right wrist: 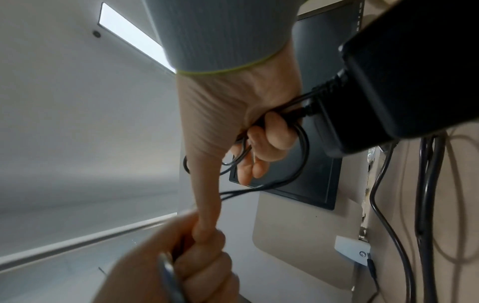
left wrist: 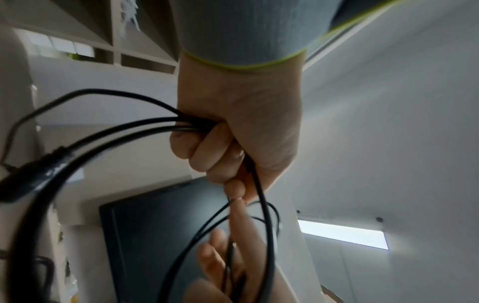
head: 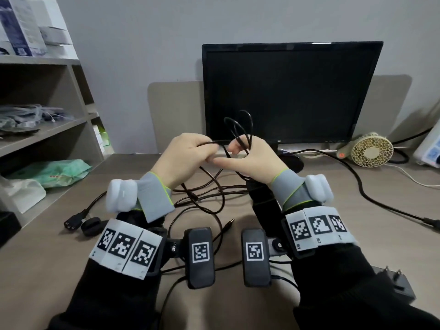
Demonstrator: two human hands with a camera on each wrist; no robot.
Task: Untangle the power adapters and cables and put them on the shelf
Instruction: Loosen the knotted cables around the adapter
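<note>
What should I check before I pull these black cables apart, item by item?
1. Left hand grips the cable strands: ok.
2. Right hand holds the cable loops: ok.
3. Adapter brick hangs by the right wrist, off the desk: ok.
4. Tangle on the desk freed: not ok.
5. Barrel plug free of loops: cannot tell.
6. Shelf has room: cannot tell.

- Thin black cables (head: 209,186): looped strands bunched in the left hand (head: 188,156) and right hand (head: 252,160), loops rising above the fingers, slack hanging below to the desk.
- Black power adapter (right wrist: 404,82): hanging just under the right wrist.
- Second adapter (head: 397,282): lying beside the right forearm, prongs up.
- Shelf (head: 40,134): left of the left hand.
</note>
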